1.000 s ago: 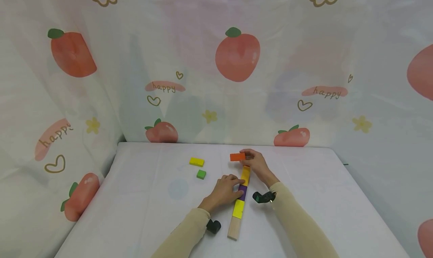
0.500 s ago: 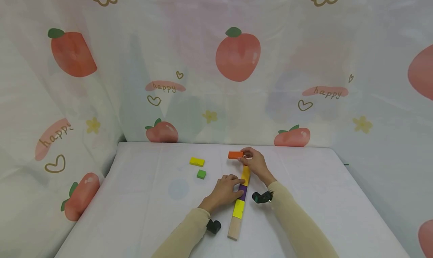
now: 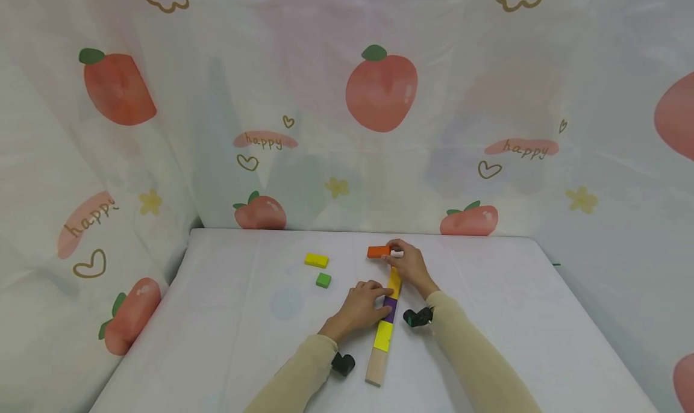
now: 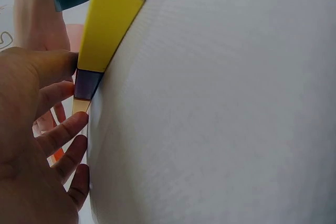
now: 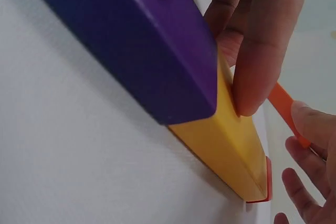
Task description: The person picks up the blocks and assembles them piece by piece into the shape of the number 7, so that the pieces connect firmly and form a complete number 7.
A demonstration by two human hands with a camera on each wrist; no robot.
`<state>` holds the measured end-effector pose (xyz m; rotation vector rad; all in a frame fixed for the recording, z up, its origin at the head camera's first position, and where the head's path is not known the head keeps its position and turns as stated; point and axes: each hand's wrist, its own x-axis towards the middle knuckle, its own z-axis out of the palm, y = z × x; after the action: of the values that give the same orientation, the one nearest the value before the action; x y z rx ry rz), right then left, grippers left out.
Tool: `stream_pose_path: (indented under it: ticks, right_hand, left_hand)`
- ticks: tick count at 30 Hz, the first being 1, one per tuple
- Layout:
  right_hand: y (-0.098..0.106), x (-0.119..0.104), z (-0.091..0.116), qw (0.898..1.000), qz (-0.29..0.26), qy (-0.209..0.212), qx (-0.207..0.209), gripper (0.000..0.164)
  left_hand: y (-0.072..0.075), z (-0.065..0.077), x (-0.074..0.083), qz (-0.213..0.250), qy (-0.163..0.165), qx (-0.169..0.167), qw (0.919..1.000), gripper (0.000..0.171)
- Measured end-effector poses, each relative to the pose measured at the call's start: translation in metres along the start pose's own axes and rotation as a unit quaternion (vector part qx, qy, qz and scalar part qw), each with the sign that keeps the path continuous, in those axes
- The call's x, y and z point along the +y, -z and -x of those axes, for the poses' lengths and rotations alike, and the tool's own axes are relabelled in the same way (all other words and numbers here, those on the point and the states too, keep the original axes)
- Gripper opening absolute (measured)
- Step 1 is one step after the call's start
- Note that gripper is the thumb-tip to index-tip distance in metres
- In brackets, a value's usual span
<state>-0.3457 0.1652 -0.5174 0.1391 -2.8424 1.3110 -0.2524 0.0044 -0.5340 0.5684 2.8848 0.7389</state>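
Observation:
In the head view my right hand (image 3: 414,270) pinches the end of an orange block (image 3: 378,252) between thumb and fingers, just past the far end of a row of blocks. My left hand (image 3: 358,304) rests at the row's left side, its index fingertip on an orange-yellow block (image 3: 395,282) and its thumb on a purple block (image 3: 390,310). Nearer come a bright yellow block (image 3: 382,336) and a plain wooden block (image 3: 376,366), end to end. The right wrist view shows a small red piece (image 5: 269,178) at the orange-yellow block's far end.
Left of the row, a loose yellow block (image 3: 316,260) and a small green block (image 3: 323,280) lie on the white-covered table (image 3: 238,341). A printed cloth backdrop (image 3: 303,100) stands behind the table's far edge. Each wrist wears a black camera.
The orange block has moved slightly left and away, then a little back toward me. My right thumb has shifted across its near side. My left hand and the row have stayed still.

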Motion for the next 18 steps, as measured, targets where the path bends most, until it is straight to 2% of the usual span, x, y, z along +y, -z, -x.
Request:
stream_pose_path:
  ticks: [7,13,18]
  right_hand:
    - [-0.002,0.002,-0.001,1.000,0.005,-0.003,-0.010,0.035]
    - [-0.003,0.008,-0.002,1.000,0.005,-0.023,-0.018,0.039]
    - [-0.002,0.011,-0.004,0.999,0.026,-0.034,-0.023,0.042]
  left_hand:
    - [-0.001,0.000,-0.001,-0.002,-0.007,0.004,1.0000,0.043]
    - [-0.001,0.000,-0.001,-0.006,-0.010,0.004,0.9999,0.043]
    - [0.000,0.000,-0.001,-0.010,-0.012,0.005,0.9999,0.043]
